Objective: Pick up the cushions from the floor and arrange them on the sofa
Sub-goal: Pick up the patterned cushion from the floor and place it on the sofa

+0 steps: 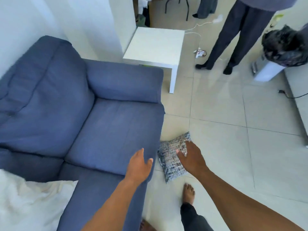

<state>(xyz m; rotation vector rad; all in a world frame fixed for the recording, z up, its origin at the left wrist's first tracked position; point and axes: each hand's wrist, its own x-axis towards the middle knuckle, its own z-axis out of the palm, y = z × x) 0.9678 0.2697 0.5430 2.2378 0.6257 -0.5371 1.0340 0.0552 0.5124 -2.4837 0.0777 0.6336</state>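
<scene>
At the lower left of the frame a white cushion (31,202) lies on the blue sofa (103,117). Just above centre bottom, the left hand (139,165) is spread and empty over the front edge of the seat. To its right the right hand (191,158) reaches down with loose fingers onto a black-and-white patterned cushion (173,160) lying on the tiled floor (225,155) against the sofa's front; whether it grips yet cannot be told. A bare foot (188,194) stands just below. Further up, a white side table (155,45) stands beside the sofa arm, and another person's legs (233,37) are at upper right.
</scene>
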